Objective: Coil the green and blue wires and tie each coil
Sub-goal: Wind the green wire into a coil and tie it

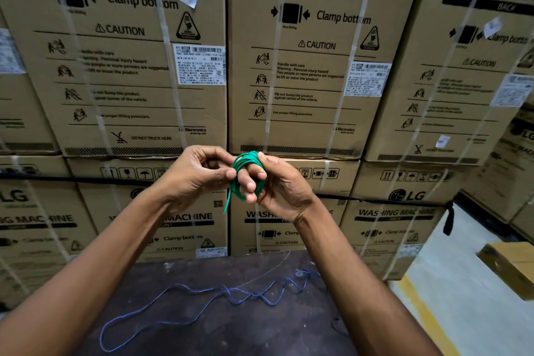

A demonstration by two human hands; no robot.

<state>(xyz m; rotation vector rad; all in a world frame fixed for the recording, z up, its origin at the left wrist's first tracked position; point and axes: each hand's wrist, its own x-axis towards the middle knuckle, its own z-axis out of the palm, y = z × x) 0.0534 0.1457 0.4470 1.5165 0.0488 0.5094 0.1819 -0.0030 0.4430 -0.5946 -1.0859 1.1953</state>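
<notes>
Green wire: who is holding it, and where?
Both hands. The green wire coil is looped around the right hand fingers; the left hand pinches it at the coil's left side.

Single head-worn wide-angle view, aimed forward and slightly down from above the forearms. Close range to both hands, left hand [199,175] and right hand [277,185], held near frame centre. Dark tabletop [219,326] along lower edge; stacked cartons [303,66] filling the upper field, straight ahead and near. Marked barrel distortion toward edges. No second view for overlap
</notes>
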